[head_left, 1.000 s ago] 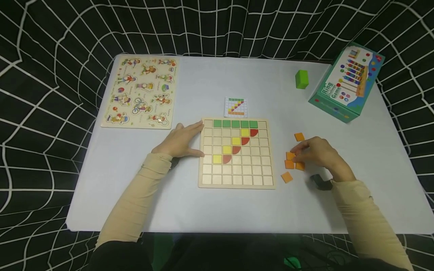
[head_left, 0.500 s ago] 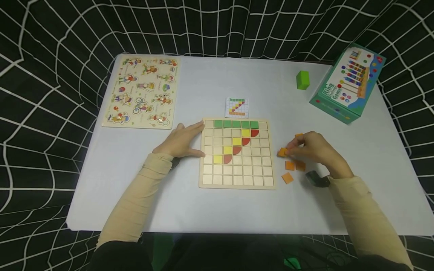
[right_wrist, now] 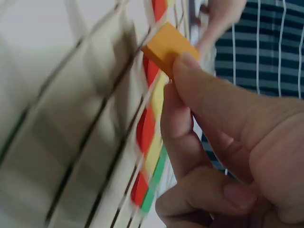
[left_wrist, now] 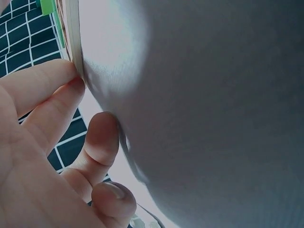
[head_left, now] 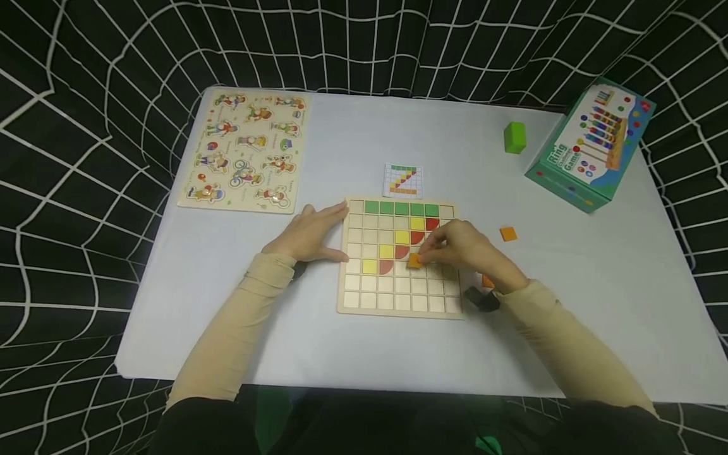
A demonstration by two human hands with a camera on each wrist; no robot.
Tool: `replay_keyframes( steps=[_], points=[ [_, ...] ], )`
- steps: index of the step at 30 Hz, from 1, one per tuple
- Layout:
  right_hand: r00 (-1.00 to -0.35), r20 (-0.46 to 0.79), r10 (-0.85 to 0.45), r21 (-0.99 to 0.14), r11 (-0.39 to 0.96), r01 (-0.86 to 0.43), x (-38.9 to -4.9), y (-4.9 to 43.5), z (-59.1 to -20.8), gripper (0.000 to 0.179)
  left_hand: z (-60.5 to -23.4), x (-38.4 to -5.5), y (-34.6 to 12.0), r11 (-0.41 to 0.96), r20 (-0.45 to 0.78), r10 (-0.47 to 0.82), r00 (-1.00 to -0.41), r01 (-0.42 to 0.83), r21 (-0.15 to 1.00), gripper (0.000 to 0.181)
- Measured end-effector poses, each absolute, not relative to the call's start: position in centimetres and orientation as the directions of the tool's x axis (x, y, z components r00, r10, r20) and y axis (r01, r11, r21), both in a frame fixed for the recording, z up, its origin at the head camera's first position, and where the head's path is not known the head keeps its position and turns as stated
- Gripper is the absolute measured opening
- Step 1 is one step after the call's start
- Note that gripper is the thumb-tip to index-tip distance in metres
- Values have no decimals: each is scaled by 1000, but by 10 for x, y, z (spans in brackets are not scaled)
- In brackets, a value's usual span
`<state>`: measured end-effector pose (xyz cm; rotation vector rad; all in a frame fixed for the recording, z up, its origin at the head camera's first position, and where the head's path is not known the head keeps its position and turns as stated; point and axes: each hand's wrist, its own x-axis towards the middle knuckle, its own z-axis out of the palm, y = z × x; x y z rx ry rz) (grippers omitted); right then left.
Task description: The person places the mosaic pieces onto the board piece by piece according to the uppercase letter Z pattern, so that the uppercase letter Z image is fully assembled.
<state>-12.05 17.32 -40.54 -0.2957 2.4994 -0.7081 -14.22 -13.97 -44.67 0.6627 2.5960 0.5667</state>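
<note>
A wooden grid board (head_left: 376, 300) lies on the white table. It bears a row of green square tiles (head_left: 401, 209) near its far edge. Below runs a diagonal of yellow squares (head_left: 386, 251) beside red quarter-round tiles (head_left: 402, 251). Thumb and finger of my right hand (head_left: 466, 248) pinch an orange square tile (right_wrist: 164, 45), held tilted just above the board's cells, right of the lowest red piece. My left hand (head_left: 305, 237) rests at the board's left edge, its straight fingertips touching the rim (left_wrist: 73, 35).
A small pattern card (head_left: 403, 181) lies beyond the board. Loose orange tiles, one (head_left: 509, 234) in plain sight and another (head_left: 487, 282) partly under the right wrist, lie to the right. A picture puzzle (head_left: 244, 151), green block (head_left: 514, 138) and game box (head_left: 594, 145) stand farther back.
My right hand picked an orange tile from the loose group and carried it left over the board. The left hand stays at the board's edge. The whole head view has shifted slightly.
</note>
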Motion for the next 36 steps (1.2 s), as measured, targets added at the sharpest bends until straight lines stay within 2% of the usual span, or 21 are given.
replay_keyframes(
  steps=[7, 14, 23, 36],
  points=[
    [-812, -423, -403, -522, 840, -145, -117, 131, -409, 11, -446, -143, -139, 815, -290, 514, -808, 354, 458, 103],
    [-784, -445, -432, -537, 830, -152, -108, 104, -414, 7, -444, -143, -140, 820, -302, 509, -806, 346, 457, 103],
    [-807, -440, -394, -473, 866, -164, -99, 89, -415, 7, -443, -143, -139, 814, -296, 510, -808, 342, 470, 102],
    [-833, -376, -406, -477, 855, -201, -94, 89, -422, 6, -447, -142, -140, 815, -299, 508, -808, 338, 470, 104]
  ],
)
